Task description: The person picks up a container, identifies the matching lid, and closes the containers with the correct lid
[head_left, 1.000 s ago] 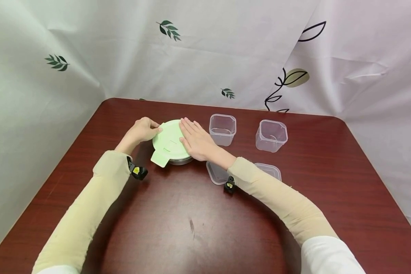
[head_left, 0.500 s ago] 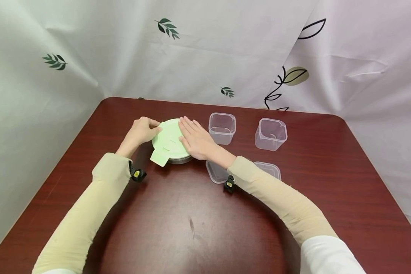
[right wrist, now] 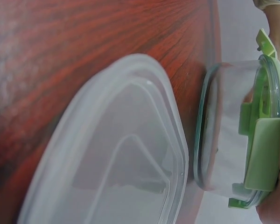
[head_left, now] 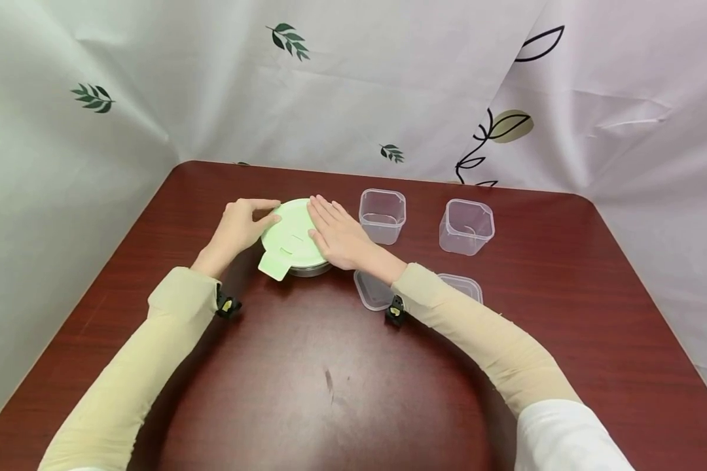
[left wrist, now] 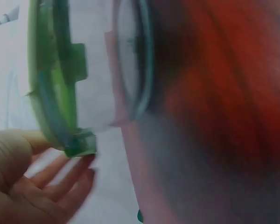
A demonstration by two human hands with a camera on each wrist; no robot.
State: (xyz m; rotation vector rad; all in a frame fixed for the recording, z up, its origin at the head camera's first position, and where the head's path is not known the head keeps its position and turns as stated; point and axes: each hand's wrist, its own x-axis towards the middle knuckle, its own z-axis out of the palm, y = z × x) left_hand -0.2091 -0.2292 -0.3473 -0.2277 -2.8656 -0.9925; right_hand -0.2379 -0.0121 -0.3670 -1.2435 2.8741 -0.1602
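Note:
A round glass food container with a green snap-on lid stands at the back left of the table. My right hand lies flat across the lid's right side, its fingers straight. At the lid's left edge my left hand holds on with thumb and fingers. In the left wrist view, the fingers bend around a green side clip, thumb against the lid's edge. The front flap sticks out from the lid toward me. Part of the lid is hidden under my right hand.
Two clear square plastic tubs, one left and one right, stand open behind and right of the container. Their flat clear lids, one left and one right, lie nearer, partly covered by my right arm. A patterned curtain hangs behind.
The left thumb and index finger have spread apart along the lid's edge, and the left wrist has shifted slightly left. The right hand stays on the lid. The head view has tipped a little.

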